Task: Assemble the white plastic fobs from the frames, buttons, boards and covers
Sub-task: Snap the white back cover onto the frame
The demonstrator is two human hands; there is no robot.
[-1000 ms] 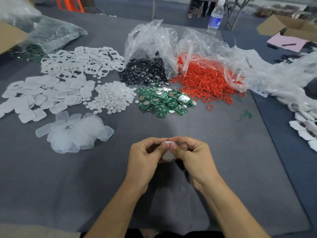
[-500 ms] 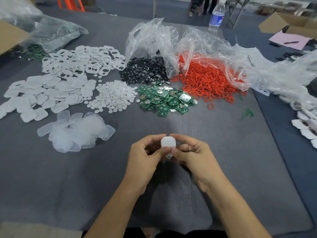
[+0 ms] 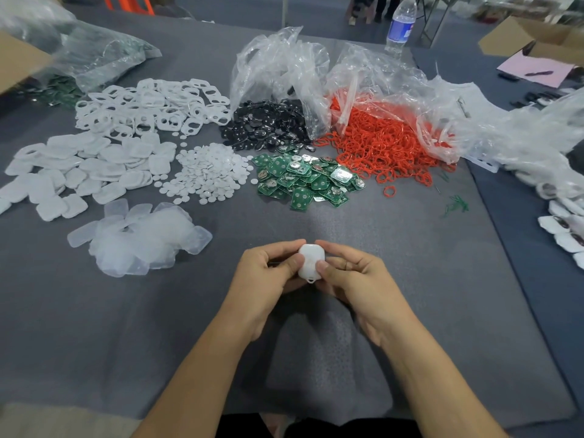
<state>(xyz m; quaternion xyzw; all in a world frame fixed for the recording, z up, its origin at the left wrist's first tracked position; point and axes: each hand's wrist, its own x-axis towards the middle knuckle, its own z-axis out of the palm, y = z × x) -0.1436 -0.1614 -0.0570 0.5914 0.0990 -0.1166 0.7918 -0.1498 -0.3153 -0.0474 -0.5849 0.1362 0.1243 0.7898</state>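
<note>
A white fob (image 3: 310, 260) is pinched between my left hand (image 3: 268, 273) and my right hand (image 3: 350, 276) above the grey table, its flat face toward me and its small loop at the bottom. Thumbs press on its two sides. Beyond lie piles of parts: white frames (image 3: 148, 109), white covers (image 3: 79, 172), round white buttons (image 3: 208, 175), green boards (image 3: 303, 181), translucent covers (image 3: 142, 235), black discs (image 3: 268, 124) and red rings (image 3: 385, 147).
Crumpled clear bags (image 3: 284, 67) sit behind the black and red piles. Finished white fobs (image 3: 565, 222) line the right edge. A water bottle (image 3: 399, 26) stands at the back; cardboard boxes (image 3: 537, 36) are at the far right.
The fob was hidden between my fingertips; both hands have turned it so its whole flat face shows and raised it slightly.
</note>
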